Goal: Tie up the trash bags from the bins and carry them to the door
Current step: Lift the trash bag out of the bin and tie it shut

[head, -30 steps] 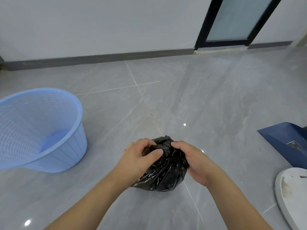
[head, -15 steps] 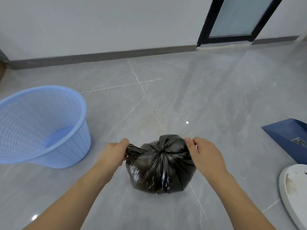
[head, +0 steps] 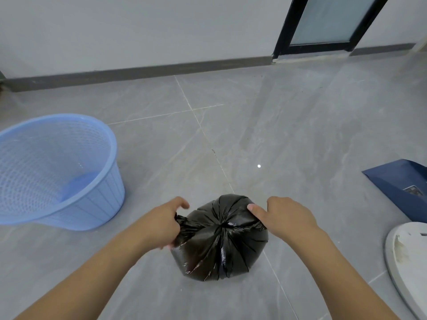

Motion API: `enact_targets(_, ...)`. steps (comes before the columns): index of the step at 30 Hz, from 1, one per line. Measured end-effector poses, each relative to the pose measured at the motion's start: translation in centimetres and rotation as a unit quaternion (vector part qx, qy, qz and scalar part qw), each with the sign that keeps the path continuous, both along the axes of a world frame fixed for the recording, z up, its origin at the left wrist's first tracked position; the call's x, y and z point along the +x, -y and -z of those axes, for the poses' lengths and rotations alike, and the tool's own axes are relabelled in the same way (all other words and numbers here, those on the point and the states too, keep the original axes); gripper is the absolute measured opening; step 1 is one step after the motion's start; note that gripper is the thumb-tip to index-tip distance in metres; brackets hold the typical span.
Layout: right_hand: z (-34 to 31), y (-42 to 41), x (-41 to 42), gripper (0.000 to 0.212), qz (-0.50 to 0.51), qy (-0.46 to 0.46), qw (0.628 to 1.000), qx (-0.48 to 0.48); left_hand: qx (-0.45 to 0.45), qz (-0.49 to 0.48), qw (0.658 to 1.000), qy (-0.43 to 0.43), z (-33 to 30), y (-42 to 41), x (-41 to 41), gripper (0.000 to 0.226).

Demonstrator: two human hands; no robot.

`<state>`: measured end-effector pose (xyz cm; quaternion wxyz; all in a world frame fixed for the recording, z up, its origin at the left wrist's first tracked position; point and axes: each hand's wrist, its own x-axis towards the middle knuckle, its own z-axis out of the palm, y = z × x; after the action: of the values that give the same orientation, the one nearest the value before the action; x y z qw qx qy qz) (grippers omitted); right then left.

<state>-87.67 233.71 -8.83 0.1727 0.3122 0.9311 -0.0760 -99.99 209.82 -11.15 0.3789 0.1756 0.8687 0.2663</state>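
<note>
A small black trash bag (head: 219, 245) sits on the grey tiled floor in front of me, its top gathered into a tight knot at the middle. My left hand (head: 161, 224) grips a twisted tail of the bag on its left side. My right hand (head: 285, 218) grips the other tail on the right, with the plastic pulled taut between the two hands. A light blue mesh bin (head: 55, 172) stands to the left with no bag in it. The dark-framed door (head: 328, 21) is at the far right of the back wall.
A dark blue flat bag (head: 402, 188) lies on the floor at the right edge. A white round object (head: 409, 262) sits at the lower right. The white wall and dark baseboard (head: 138, 72) run across the back, with open floor between me and the door.
My hands have moved apart from the bag's top, each pulling a tail outward. The knot has drawn tight and the bag's top has flattened.
</note>
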Motion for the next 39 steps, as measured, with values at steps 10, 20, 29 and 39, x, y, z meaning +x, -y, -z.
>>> enact_targets(10,-3.5,-1.6,-2.1,0.062,-0.073,0.265,0.912,-0.305,-0.051,0.059,0.995,0.060,-1.6,-1.1,1.1,0.053)
enact_targets(20,0.1,-2.7,-0.2,0.033,0.291,-0.055,0.655,-0.696,0.089,0.010,0.995,0.040,0.5,1.3,1.3,0.041)
enact_targets(29,2.8,5.6,-0.5,0.028,0.264,-0.287,0.695,-0.604,0.121,0.192,0.974,-0.023,1.1,-1.3,6.6,0.024)
enact_targets(39,5.7,5.3,1.1,0.017,-0.118,-0.171,0.946,-0.250,0.090,0.113,0.974,-0.174,0.8,0.8,4.1,0.010)
